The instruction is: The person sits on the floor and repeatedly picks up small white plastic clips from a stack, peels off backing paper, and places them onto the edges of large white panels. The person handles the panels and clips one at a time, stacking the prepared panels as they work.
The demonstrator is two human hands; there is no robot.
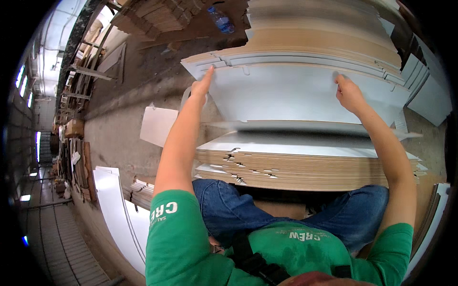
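Before me a bank of white-faced brown cardboard sheets (286, 93) leans back, the nearest showing its white side. My left hand (202, 88) is at the bank's left edge, index finger stretched along the front sheet. Farther right, my right hand (349, 94) is over the white face near its upper edge, index finger pointing forward and the other fingers partly curled; I see nothing held in it. Between bank and lap, a motion-blurred sheet (296, 127) lies above a flat stack of cut cardboard (305, 168) with notched edges, close to my knees.
More brown cardboard (315, 19) is piled behind the bank. White panels stand at right (431, 97) and lie at lower left (112, 195). A pale loose piece (157, 125) is on the floor at left. Beyond are a plastic bottle (221, 20) and a brown cardboard pile (152, 19).
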